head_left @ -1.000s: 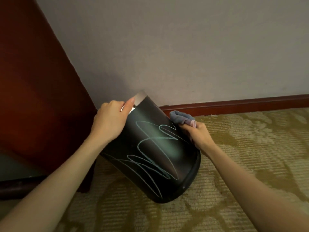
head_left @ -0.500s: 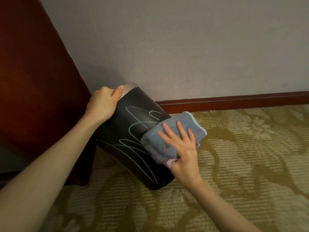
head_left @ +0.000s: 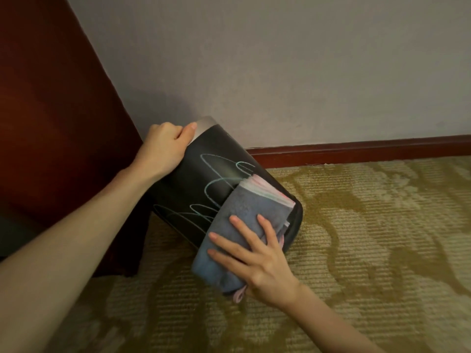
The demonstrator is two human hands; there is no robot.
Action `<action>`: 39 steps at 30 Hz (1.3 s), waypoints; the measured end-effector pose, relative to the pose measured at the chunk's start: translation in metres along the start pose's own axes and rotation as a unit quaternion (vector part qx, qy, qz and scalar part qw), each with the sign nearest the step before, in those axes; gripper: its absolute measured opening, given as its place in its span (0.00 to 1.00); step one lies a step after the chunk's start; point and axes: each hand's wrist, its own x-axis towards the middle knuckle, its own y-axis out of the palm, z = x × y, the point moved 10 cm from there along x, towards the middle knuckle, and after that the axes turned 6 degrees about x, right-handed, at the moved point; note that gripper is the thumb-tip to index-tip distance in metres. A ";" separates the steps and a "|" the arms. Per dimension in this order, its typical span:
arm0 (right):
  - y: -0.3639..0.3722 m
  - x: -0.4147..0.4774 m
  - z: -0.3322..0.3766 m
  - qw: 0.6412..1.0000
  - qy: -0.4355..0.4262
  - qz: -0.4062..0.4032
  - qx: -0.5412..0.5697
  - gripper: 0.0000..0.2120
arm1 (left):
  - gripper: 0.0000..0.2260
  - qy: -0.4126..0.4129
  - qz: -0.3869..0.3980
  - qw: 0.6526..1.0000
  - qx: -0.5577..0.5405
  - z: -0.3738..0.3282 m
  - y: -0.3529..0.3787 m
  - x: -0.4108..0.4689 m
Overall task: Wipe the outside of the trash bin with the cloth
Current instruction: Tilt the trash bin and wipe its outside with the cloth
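A black trash bin (head_left: 204,174) with pale chalk-like scribbles on its side is tilted over on the carpet, its silver rim pointing up and to the left. My left hand (head_left: 163,146) grips that rim, the thumb lying along the metal edge. A folded blue-grey cloth (head_left: 237,217) with pink edges lies on the bin's lower side. My right hand (head_left: 252,253) presses flat on the cloth with straight, spread fingers. The bin's base and lower scribbles are hidden under the cloth.
A dark red wooden furniture panel (head_left: 51,123) stands close on the left, right beside the bin. Behind the bin are a grey wall (head_left: 280,59) and a red-brown skirting board (head_left: 356,149). Patterned gold carpet (head_left: 369,238) spreads to the right and front.
My right hand went from holding the bunched cloth at the bin's right edge to pressing it flat on the side, then slid it down toward the base. The bin tilted slightly further.
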 end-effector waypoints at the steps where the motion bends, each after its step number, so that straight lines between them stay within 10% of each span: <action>1: -0.003 0.004 -0.003 1.000 0.012 -0.010 0.010 0.24 | 0.26 0.003 0.000 1.000 -0.001 0.000 -0.001 -0.001; 11: -0.039 0.040 -0.085 0.956 0.247 -0.090 0.128 0.31 | 0.26 0.013 -0.006 1.000 0.002 0.008 -0.003 -0.006; 19: 0.012 -0.025 -0.206 0.687 0.574 -0.121 0.430 0.20 | 0.25 0.055 -0.022 0.998 -0.022 -0.006 -0.007 -0.019; 24: 0.025 -0.052 -0.216 0.633 0.618 -0.150 0.442 0.15 | 0.25 0.067 -0.005 0.998 -0.003 -0.027 0.000 -0.011; 29: 0.004 -0.026 -0.199 0.679 0.565 -0.172 0.436 0.17 | 0.26 0.043 -0.007 0.999 0.004 -0.019 0.004 -0.005; 39: -0.054 0.029 -0.096 0.923 0.287 -0.150 0.210 0.27 | 0.26 0.028 0.019 0.999 0.011 -0.025 0.009 0.003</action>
